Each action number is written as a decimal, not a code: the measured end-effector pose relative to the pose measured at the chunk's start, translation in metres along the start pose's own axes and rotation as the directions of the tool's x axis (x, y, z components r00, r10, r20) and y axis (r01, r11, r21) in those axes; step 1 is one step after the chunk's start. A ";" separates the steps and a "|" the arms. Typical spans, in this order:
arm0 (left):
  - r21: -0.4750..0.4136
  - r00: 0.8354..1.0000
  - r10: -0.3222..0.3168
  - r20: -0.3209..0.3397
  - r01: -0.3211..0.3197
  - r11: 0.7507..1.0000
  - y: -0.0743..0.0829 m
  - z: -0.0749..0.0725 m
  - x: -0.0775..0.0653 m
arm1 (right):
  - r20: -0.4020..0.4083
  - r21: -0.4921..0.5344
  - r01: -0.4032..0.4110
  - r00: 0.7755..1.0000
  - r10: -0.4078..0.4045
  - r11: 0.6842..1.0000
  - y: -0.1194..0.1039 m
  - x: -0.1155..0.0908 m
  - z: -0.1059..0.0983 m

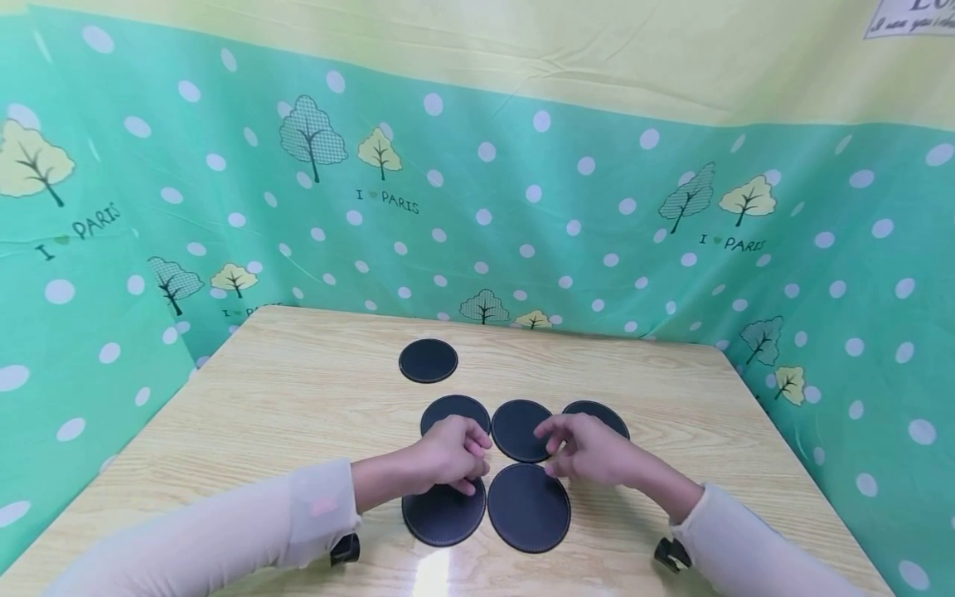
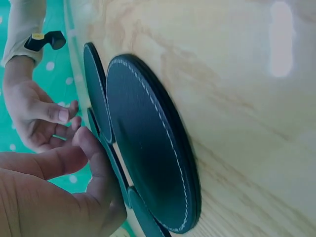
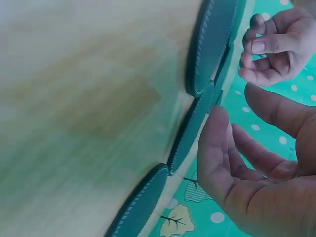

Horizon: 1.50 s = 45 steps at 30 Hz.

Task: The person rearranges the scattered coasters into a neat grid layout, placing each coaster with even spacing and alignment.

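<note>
Several round black coasters with stitched rims lie flat on the table. My left hand (image 1: pixel 451 454) hovers with loosely bent fingers over the front-left coaster (image 1: pixel 442 516) and the coaster behind it (image 1: pixel 451 408), holding nothing. In the left wrist view, the nearest coaster (image 2: pixel 145 143) has a thick edge that looks layered. My right hand (image 1: pixel 593 449), also holding nothing, is above the middle coaster (image 1: pixel 515 431) and partly covers the right-hand coaster (image 1: pixel 597 410). Its thumb and fingers stand apart in the right wrist view. The front-right coaster (image 1: pixel 529 510) lies between the hands, nearer to me.
A separate coaster (image 1: pixel 429 361) lies farther back on the wooden table (image 1: pixel 313 373). A green dotted cloth (image 1: pixel 507 240) with tree prints hangs behind the table and along both sides. Dark wrist-worn pieces show below both sleeves.
</note>
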State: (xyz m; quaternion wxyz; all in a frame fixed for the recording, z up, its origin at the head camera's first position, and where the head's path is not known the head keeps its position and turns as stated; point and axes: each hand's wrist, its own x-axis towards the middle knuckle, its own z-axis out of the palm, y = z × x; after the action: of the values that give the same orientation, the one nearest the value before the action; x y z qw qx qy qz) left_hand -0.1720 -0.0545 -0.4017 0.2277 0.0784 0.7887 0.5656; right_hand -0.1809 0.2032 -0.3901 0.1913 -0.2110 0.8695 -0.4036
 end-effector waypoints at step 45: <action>0.032 0.895 -0.074 -0.440 0.098 0.995 -0.026 -0.142 0.075 | -0.189 0.071 -0.039 0.981 0.052 0.997 -0.024 0.160 -0.011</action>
State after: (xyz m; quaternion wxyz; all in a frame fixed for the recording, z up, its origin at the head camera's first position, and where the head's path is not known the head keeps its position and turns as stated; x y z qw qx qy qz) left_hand -0.2983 -0.1564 -0.4097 0.0671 -0.0799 0.8371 0.5370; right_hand -0.3152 0.1122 -0.3907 0.1233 -0.1450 0.8744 -0.4463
